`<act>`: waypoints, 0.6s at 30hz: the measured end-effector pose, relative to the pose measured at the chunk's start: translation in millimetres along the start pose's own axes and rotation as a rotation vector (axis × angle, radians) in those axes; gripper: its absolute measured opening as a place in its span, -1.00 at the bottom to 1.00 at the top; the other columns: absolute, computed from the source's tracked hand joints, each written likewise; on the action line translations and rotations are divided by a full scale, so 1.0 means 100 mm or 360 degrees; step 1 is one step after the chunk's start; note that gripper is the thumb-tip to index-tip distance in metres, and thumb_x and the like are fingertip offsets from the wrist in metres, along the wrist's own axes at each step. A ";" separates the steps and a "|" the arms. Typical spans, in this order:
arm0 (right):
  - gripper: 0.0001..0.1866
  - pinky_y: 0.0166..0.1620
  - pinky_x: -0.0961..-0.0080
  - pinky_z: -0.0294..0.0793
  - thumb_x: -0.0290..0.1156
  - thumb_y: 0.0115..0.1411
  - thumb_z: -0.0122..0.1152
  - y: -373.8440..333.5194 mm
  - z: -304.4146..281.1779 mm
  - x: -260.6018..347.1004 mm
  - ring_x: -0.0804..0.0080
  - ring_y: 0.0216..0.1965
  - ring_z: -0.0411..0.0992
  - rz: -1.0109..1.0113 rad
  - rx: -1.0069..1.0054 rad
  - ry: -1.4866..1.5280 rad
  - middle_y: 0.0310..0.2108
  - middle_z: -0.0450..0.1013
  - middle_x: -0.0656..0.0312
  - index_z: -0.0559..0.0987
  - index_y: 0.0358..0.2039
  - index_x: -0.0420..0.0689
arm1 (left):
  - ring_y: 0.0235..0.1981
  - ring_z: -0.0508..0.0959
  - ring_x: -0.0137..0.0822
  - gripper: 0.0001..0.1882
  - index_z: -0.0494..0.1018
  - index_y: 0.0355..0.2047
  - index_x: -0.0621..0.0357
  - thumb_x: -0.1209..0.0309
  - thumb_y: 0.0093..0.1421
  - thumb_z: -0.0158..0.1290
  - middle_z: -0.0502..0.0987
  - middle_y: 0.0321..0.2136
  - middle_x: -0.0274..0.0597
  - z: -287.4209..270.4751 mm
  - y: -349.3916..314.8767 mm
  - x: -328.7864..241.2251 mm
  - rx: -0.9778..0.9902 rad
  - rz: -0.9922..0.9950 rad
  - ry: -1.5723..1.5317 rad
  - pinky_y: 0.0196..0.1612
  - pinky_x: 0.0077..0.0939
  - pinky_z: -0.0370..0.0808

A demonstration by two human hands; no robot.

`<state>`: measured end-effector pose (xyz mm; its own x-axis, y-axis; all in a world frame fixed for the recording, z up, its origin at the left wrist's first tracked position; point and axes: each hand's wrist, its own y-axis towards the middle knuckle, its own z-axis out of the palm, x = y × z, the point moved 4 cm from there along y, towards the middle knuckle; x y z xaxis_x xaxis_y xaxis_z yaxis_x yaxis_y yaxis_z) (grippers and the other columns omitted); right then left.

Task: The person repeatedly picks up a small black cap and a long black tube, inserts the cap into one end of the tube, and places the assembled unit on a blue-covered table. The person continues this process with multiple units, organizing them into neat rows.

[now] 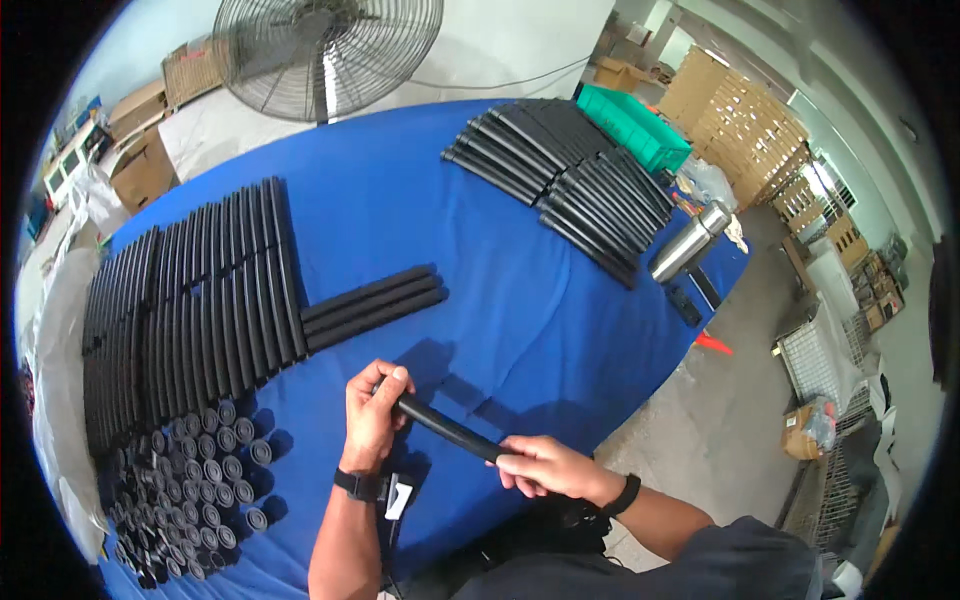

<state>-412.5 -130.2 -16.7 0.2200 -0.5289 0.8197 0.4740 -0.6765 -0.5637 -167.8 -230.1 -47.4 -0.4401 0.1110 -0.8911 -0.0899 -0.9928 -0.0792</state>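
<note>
A black tube (pixel 450 430) slants between my two hands, above the near edge of the blue-covered table. My left hand (pixel 374 408) is closed round its upper left end, with the thumb on top. At the lower right end, my right hand (pixel 540 466) grips it, fingers curled beneath. Just beyond my left hand, several similar black tubes (pixel 375 308) lie side by side on the cloth. Left of my left hand stand many short black round pieces (pixel 207 468) with ringed tops. What the tube's gripped ends look like is hidden by my fingers.
Rows of black tubes (pixel 200 290) cover the table's left side, and more tubes (pixel 560 170) lie far right. Near those are a green bin (pixel 632 128), a steel flask (pixel 690 242) and a dark phone-like object (pixel 683 306). A large fan (pixel 325 50) stands behind the blue cloth (pixel 400 190).
</note>
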 end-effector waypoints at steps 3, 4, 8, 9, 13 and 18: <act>-0.55 -0.19 0.16 0.51 -0.11 0.34 0.28 -0.05 0.06 0.22 -0.05 -0.26 0.57 -0.0909 -0.0687 -0.1192 -0.29 0.52 -0.07 0.44 -0.07 -0.26 | -0.71 0.36 -0.60 -0.80 0.48 -0.38 0.10 0.30 0.37 0.15 0.54 -0.53 -0.35 -0.02 0.02 0.01 -0.0034 0.0018 -0.0009 -0.68 -0.71 0.25; -0.55 -0.20 0.17 0.50 -0.12 0.34 0.27 -0.03 0.03 0.22 -0.03 -0.26 0.57 -0.0835 -0.0611 -0.1141 -0.31 0.52 -0.07 0.43 -0.06 -0.26 | -0.71 0.36 -0.60 -0.81 0.48 -0.37 0.10 0.31 0.37 0.15 0.54 -0.52 -0.34 -0.03 0.02 0.01 -0.0004 0.0020 -0.0043 -0.68 -0.70 0.25; -0.57 -0.24 0.18 0.49 -0.12 0.36 0.25 0.00 -0.07 0.23 -0.01 -0.29 0.57 -0.0382 -0.0318 -0.0881 -0.36 0.53 -0.07 0.43 -0.07 -0.26 | -0.72 0.37 -0.56 -0.86 0.46 -0.31 0.14 0.36 0.35 0.14 0.56 -0.42 -0.23 0.06 0.00 -0.03 0.0144 0.0020 -0.0212 -0.69 -0.68 0.27; -0.57 -0.24 0.17 0.49 -0.12 0.36 0.24 -0.02 -0.08 0.22 -0.02 -0.30 0.57 -0.0239 -0.0252 -0.0806 -0.37 0.53 -0.07 0.43 -0.08 -0.27 | -0.72 0.37 -0.56 -0.86 0.45 -0.31 0.15 0.37 0.35 0.13 0.56 -0.41 -0.21 0.09 -0.02 -0.04 0.0172 0.0017 -0.0229 -0.69 -0.68 0.27; -0.61 -0.26 0.19 0.50 -0.13 0.37 0.22 -0.04 -0.13 0.31 0.03 -0.30 0.59 -0.0701 -0.0364 -0.1152 -0.36 0.55 -0.05 0.51 -0.07 -0.23 | -0.73 0.37 -0.54 -0.88 0.43 -0.31 0.16 0.42 0.35 0.11 0.56 -0.41 -0.17 0.15 -0.04 -0.02 0.0162 -0.0027 -0.0226 -0.71 -0.66 0.28; -0.72 -0.10 0.11 0.52 -0.25 0.32 0.21 -0.01 -1.07 0.75 -0.05 -0.16 0.51 -0.1043 -0.1130 -0.1801 -0.24 0.54 -0.04 0.56 -0.09 -0.18 | -0.73 0.37 -0.53 -0.90 0.42 -0.29 0.17 0.44 0.35 0.09 0.56 -0.42 -0.17 0.05 -0.02 0.00 0.0054 -0.0078 -0.0170 -0.71 -0.65 0.28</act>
<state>-487.9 -224.4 34.0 0.8244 0.4046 0.3959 0.3168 -0.9094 0.2695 -172.3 -227.6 -45.2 -0.5271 0.1656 -0.8335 -0.1434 -0.9841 -0.1048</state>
